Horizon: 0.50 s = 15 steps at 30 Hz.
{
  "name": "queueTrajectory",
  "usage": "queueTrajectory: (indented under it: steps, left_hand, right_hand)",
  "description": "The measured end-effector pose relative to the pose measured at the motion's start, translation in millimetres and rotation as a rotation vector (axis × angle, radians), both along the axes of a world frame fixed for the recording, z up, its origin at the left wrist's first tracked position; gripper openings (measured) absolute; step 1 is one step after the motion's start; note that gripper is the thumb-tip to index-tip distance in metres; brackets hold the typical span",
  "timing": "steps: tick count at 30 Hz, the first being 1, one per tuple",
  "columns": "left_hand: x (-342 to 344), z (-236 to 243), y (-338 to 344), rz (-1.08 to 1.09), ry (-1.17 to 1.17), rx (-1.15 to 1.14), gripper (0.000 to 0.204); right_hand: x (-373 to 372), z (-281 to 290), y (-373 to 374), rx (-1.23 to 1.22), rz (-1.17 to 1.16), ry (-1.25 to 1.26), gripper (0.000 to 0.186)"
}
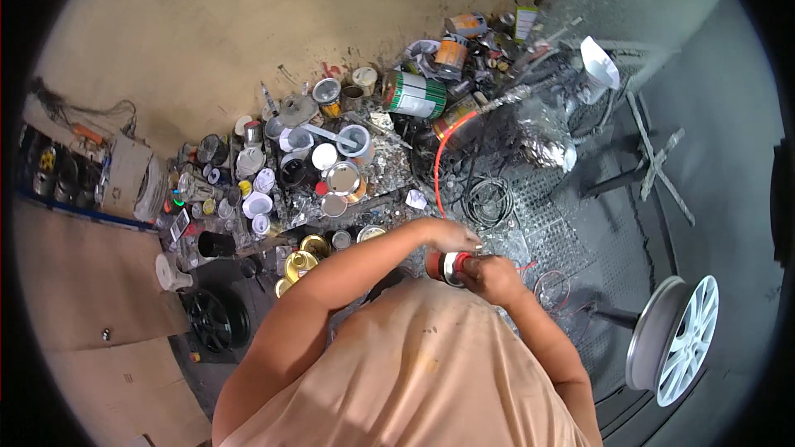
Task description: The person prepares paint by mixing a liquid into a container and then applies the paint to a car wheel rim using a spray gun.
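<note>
Workbench (386, 175): splattered with paint, crowded with cans, tubs and cups, beyond the person's arms.
Alloy wheel (685, 339): silver, multi-spoke, standing on edge at far right, well apart from both hands.
Cable coil (489, 223): dark, looped loosely, ahead of the hands.
Large can (416, 95): green and white, tilted on its side, toward the back.
Right hand (494, 280): fingers clamped on the red end of the banded container.
Left hand (451, 236): just above the container; whether its fingertips pinch anything, cannot tell.
Banded container (448, 268): white band, red end, tilted, in front of the torso.
</note>
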<state>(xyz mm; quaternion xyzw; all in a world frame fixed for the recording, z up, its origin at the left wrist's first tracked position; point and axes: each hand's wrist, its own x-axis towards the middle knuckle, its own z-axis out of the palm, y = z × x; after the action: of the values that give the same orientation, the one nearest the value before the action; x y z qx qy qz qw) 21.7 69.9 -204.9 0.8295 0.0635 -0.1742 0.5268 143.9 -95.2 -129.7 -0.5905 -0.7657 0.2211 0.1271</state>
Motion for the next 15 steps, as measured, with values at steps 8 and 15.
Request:
queueTrajectory:
  steps: [8, 15]
  left_hand:
    - [-61.2, -54.0, -51.2, 0.462, 0.276, -0.158, 0.046]
    - [-72.7, -122.2, -66.0, 0.370, 0.017, -0.025, 0.048]
  right_hand:
    - [-58.9, -82.0, -8.5, -0.116, -0.025, 0.196, 0.012]
    - [-89.0, -80.3, -26.7, -0.334, -0.230, 0.268, 0.014]
